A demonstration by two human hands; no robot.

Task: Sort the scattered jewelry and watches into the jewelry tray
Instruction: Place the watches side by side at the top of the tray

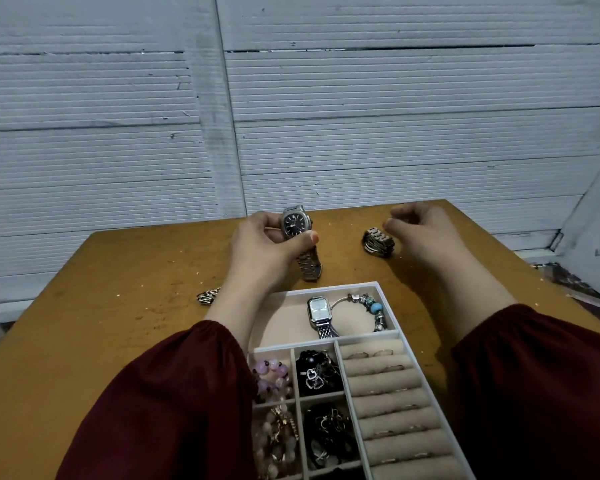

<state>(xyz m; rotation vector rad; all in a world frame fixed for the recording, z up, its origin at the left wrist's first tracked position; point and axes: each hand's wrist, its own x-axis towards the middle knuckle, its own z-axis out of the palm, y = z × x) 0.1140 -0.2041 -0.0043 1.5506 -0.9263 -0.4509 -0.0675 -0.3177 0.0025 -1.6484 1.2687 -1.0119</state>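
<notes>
The dark watch is pinched in the left hand, past the tray. The right hand is loosely curled, holding nothing, beside a second watch.

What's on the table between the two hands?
Head view: a coiled silver band lies between the left hand, gripping the dark-faced watch, and the right hand, nearer the right.

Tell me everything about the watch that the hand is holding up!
The watch has a dark, rounded-square face in a silvery metal case, with a metal link band. The left hand holds it upright above the table, face toward the camera, thumb on the case's lower edge, fingers behind. The band hangs below the hand, its end near the tabletop; whether it touches I cannot tell. It is outside the tray.
</notes>
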